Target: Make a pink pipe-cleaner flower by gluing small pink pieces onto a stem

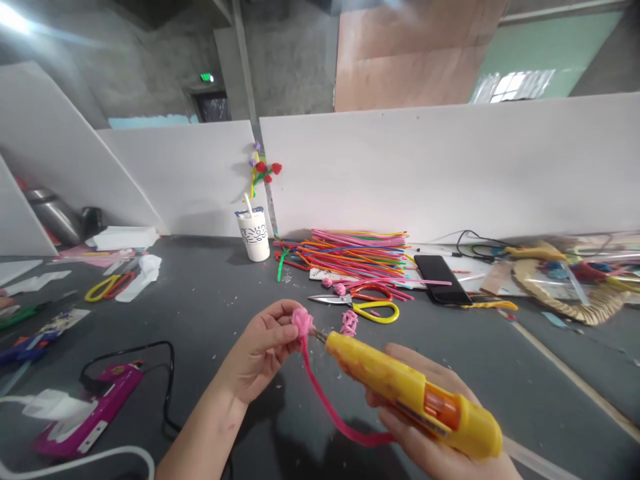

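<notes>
Between thumb and fingers, my left hand (pixel 273 343) pinches a small pink flower (pixel 302 322) made of fuzzy stem. From it a darker pink pipe cleaner (pixel 323 398) hangs in a curve toward my right hand. My right hand (pixel 425 417) is wrapped round a yellow hot glue gun (pixel 395 377), whose metal nozzle touches or nearly touches the flower. A clear glue stick (pixel 533 457) sticks out of its back. Just beyond lie a pile of short pink pieces (pixel 349 323), scissors (pixel 373 307) with red and yellow handles, and a pink ball (pixel 340 289).
A bundle of colourful pipe cleaners (pixel 355 253) lies at the back beside a black phone (pixel 440 279). A white cup with straw (pixel 253 235) stands left of it. A magenta power strip (pixel 95 413) with cables is at left. White partitions (pixel 440 167) close off the back.
</notes>
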A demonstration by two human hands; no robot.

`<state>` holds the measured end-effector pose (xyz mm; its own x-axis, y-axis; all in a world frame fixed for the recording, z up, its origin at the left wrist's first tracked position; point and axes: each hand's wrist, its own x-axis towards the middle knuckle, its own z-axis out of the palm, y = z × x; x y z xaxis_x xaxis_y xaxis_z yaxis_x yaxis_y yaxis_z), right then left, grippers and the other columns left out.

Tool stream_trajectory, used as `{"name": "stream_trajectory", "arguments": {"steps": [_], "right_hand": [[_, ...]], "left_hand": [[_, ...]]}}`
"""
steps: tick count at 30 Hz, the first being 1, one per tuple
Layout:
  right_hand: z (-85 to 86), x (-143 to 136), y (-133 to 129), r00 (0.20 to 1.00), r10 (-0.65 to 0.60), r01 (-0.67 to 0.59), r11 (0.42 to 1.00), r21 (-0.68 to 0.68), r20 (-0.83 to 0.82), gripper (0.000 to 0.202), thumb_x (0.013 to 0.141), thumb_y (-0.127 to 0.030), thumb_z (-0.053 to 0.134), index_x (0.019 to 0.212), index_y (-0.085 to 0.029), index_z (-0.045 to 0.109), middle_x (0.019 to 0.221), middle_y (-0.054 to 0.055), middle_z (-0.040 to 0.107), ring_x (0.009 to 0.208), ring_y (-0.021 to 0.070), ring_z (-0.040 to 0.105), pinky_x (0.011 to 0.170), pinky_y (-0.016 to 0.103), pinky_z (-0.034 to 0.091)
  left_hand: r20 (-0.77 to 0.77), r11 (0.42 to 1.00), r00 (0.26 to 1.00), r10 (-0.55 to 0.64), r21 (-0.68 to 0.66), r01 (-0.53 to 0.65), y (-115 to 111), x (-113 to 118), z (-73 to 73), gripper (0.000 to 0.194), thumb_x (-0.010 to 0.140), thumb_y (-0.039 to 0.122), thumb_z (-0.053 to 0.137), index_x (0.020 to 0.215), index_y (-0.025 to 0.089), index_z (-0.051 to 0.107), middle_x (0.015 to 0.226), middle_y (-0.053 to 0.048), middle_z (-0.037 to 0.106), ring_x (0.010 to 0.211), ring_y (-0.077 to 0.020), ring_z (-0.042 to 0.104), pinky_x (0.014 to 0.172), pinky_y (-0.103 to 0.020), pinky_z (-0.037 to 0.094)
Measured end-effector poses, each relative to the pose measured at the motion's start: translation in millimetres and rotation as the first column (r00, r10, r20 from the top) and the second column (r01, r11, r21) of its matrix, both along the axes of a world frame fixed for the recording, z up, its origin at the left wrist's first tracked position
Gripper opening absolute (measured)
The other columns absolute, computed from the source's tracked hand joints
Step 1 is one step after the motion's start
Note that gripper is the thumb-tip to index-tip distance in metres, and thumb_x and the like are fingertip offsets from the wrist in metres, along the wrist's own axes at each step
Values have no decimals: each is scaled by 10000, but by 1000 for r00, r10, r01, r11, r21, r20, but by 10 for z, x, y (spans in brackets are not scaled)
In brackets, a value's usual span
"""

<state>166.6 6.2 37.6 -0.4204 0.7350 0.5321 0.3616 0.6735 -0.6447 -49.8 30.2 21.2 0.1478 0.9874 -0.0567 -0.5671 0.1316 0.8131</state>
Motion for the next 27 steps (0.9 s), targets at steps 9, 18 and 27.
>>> {"name": "stream_trajectory", "arguments": {"steps": [9,18,27], "right_hand": [[6,-47,-49,988,-38,24,995,96,148,252,870,-231,466,619,-227,499,542,-12,507,491,143,523,477,242,450],[-64,-48,-94,982,-110,91,988,126,151,282,880,-242,476,599,-239,490,568,6,535,531,171,572,511,266,491],[-38,-47,-46,989,-39,31,998,61,141,251,864,-236,478,616,-226,446,547,-20,520,510,138,546,470,220,433]], "left_hand": [[-5,1000,1000,-13,21,13,-17,2,23,301,576,206,899,811,136,725,713,-26,725,578,-72,630,549,-115,501],[2,999,999,-33,22,33,-24,17,2,286,596,210,886,817,138,719,732,-30,724,601,-80,630,565,-126,506],[3,1000,1000,-15,-2,15,-23,23,-12,311,569,216,901,809,143,718,721,-28,722,604,-87,640,585,-140,518]]}}
